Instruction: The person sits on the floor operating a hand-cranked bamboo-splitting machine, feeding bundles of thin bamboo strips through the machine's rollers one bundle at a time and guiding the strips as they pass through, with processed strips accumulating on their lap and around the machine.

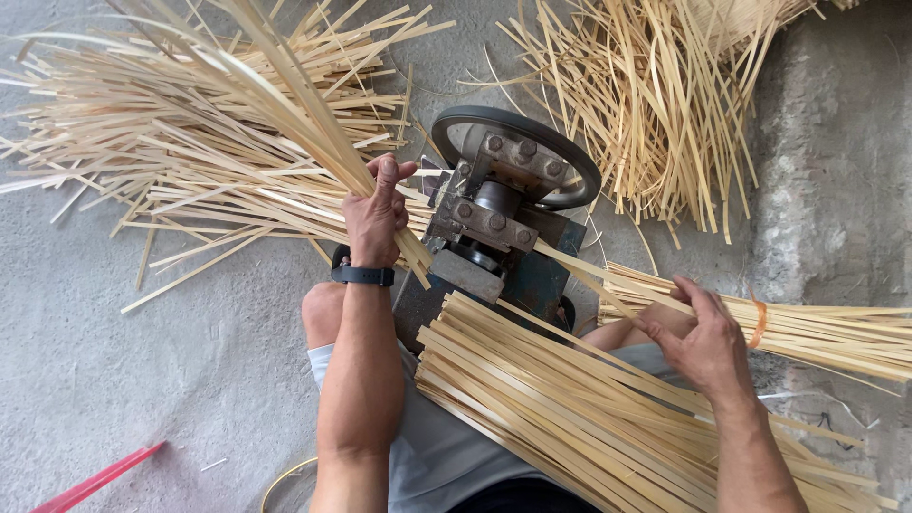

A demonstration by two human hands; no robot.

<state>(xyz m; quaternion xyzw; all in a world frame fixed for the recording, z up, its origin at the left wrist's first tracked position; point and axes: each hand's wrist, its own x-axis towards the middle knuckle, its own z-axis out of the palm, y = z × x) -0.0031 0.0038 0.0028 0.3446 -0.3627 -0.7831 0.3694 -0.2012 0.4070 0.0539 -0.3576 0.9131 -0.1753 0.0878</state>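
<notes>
My left hand (376, 215) grips a bunch of pale bamboo strips (285, 85) that rises up and left from the fist. A black band sits on that wrist. My right hand (701, 334) pinches a single bamboo strip (579, 268) that comes out of a small grey metal machine (494, 223) with a black wheel (518, 152) between my knees. A thick stack of flat strips (570, 408) lies across my lap, under my right forearm.
Loose strips cover the concrete floor at the upper left (142, 142) and upper right (655, 104). A bundle tied with an orange band (817, 328) lies at the right. A red stick (95, 480) shows at the lower left.
</notes>
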